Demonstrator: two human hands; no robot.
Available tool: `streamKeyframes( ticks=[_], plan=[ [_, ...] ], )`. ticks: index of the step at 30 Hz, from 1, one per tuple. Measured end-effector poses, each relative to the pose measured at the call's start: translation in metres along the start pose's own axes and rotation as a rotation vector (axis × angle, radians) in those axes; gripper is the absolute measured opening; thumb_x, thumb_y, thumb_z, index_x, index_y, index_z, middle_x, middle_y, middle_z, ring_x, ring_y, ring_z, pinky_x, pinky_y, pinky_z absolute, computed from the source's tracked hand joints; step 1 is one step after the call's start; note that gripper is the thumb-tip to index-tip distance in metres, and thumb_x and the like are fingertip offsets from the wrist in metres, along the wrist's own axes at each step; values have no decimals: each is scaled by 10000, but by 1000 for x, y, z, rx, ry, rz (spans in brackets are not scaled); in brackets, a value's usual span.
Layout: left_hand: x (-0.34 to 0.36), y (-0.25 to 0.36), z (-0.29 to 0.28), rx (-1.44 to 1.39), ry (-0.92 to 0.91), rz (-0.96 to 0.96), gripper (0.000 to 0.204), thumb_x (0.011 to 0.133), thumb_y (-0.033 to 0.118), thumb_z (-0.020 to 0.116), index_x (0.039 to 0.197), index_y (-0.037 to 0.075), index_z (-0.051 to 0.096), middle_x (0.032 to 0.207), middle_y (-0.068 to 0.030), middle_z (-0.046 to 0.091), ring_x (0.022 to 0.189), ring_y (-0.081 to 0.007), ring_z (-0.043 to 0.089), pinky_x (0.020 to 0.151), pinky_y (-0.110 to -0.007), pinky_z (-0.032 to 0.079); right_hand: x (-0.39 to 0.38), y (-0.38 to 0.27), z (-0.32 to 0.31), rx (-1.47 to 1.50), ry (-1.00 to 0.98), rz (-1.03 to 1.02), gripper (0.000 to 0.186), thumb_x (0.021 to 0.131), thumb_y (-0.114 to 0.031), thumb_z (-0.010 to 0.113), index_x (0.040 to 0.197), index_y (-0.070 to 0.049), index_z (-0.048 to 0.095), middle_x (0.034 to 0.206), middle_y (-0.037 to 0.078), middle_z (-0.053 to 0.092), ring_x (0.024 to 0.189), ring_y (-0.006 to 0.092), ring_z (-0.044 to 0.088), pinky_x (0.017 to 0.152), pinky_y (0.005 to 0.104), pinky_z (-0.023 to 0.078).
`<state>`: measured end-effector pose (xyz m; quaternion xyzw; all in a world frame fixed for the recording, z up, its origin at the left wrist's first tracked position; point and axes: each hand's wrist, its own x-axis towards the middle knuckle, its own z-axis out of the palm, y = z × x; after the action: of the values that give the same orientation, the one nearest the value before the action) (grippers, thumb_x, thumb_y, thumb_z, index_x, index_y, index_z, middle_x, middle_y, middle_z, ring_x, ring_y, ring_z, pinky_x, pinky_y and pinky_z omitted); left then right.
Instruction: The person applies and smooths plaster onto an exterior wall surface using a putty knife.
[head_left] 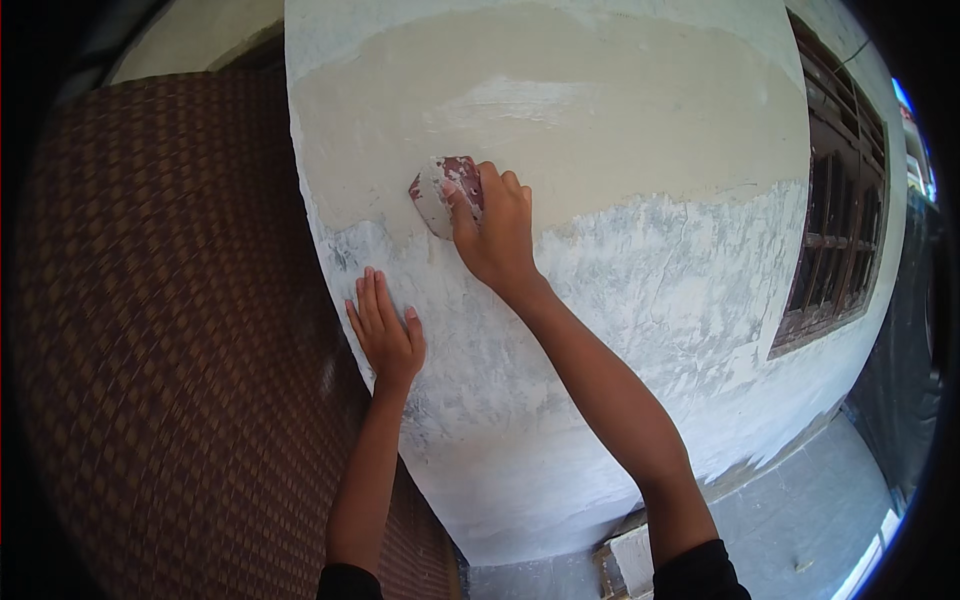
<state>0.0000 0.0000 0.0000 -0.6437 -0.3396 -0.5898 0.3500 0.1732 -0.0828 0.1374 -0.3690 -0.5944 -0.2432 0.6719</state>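
My right hand [500, 225] grips a dark red, putty-spattered flat scraper [434, 198], held against the wall [640, 130] within a smooth beige coat of filler, just above its ragged lower edge. Below that edge the surface is mottled white and grey [620, 280]. Lower and to the left, my left hand [385, 325] lies on the mottled surface near the wall's left edge, fingers straight and pointing up, holding nothing.
A brown woven panel [170, 300] fills the left side. A barred wooden window [830, 230] is at the right, with a dark sheet [890, 380] beyond. At the wall's foot are a grey floor [800, 500] and a pale box-like object [625, 560].
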Motion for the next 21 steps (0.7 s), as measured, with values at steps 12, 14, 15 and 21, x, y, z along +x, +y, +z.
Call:
streamKeyframes(
  ticks=[12,14,15,21],
  plan=[
    [-18,21,-3,-35,-7,-63,607,982,246,404,1514,-34,324,1574,-183,341,1483,-334,283,1204,-548,145,-3,7,-57,394,312,257,278,993,-282,634,989,-9,585,904,55,623,798,98,536,735,269,464],
    [-17,20,-4,-40,-4,-59,606,981,251,408,1512,-32,331,1571,-182,348,1479,-334,293,1202,-550,153,-13,-13,-21,175,108,91,263,969,-261,645,994,-5,590,800,127,564,759,239,516,738,382,416],
    [-18,18,-7,-39,-11,-57,607,979,253,416,1511,-28,338,1569,-180,352,1475,-333,302,1200,-550,160,-17,-26,-4,113,18,-11,224,944,-217,653,1009,-10,601,797,145,550,750,294,476,732,403,366],
    [-16,21,-8,-73,-20,-66,612,964,250,450,1506,-19,356,1565,-177,368,1466,-327,324,1198,-549,173,-7,-39,39,8,-21,-197,233,918,-183,662,1067,-9,621,828,139,593,770,282,499,735,405,362]
  ],
)
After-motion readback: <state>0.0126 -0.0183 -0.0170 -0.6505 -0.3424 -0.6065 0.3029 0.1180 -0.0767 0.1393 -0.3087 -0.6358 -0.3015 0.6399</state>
